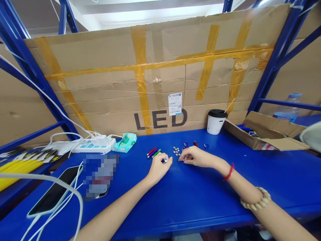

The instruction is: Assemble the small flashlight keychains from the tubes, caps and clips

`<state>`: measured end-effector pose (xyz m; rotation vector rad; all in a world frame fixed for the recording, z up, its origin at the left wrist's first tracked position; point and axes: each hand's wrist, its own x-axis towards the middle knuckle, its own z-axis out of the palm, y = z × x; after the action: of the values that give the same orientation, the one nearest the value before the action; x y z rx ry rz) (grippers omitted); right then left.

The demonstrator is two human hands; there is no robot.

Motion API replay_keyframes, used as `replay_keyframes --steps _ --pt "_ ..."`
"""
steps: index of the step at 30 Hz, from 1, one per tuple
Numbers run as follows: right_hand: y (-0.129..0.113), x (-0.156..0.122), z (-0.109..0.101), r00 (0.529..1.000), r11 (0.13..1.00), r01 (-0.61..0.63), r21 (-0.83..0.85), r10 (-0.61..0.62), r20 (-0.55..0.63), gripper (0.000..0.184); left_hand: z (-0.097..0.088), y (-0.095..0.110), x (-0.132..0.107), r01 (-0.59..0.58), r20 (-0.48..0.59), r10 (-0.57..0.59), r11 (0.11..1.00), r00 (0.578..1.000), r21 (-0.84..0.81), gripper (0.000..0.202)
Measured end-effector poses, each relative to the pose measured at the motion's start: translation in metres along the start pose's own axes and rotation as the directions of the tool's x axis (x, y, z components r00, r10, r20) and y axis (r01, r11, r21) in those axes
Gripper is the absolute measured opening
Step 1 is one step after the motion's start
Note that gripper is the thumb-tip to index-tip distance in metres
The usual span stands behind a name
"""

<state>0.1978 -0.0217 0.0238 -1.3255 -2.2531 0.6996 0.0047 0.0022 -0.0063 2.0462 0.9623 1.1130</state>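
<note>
My left hand [159,166] rests on the blue table [190,197] with its fingers curled round a small blue tube whose silver tip [165,160] pokes out. My right hand [193,156] lies beside it, fingertips pinched low on the table just below a cluster of several small silver button cells [177,150]; what the pinch holds is too small to make out. Red, blue and green little tubes [153,152] lie just left of the cells. Small carabiner clips [185,145] and a red piece [195,144] lie behind my right hand.
A lidded white paper cup [216,122] stands at the back, against a taped cardboard wall marked LED. An open cardboard box [260,134] holds more parts at the right. At left lie a power strip [90,144], a tissue pack [126,141], a phone [54,194] and white cables.
</note>
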Motion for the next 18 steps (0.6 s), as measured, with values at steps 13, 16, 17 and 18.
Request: replay_keyframes --steps 13,16,17,18 --pt "0.0 0.009 0.004 0.955 0.989 0.054 0.14 -0.01 -0.295 0.029 -0.003 0.007 -0.001 0.069 0.054 -0.069 0.998 0.996 0.01 0.036" --pt "-0.01 0.01 0.004 0.943 0.951 0.041 0.308 0.064 -0.326 0.038 -0.002 0.006 -0.001 0.07 0.059 -0.071 0.997 0.996 0.016 0.034" --pt "-0.012 0.01 0.005 0.943 0.928 0.045 0.371 0.083 -0.322 0.042 -0.001 0.006 -0.001 0.07 0.061 -0.071 0.997 0.996 0.019 0.033" --pt "-0.014 0.011 0.007 0.944 0.902 0.051 0.429 0.096 -0.314 0.046 -0.001 0.006 -0.001 0.07 0.065 -0.071 0.997 0.995 0.022 0.033"
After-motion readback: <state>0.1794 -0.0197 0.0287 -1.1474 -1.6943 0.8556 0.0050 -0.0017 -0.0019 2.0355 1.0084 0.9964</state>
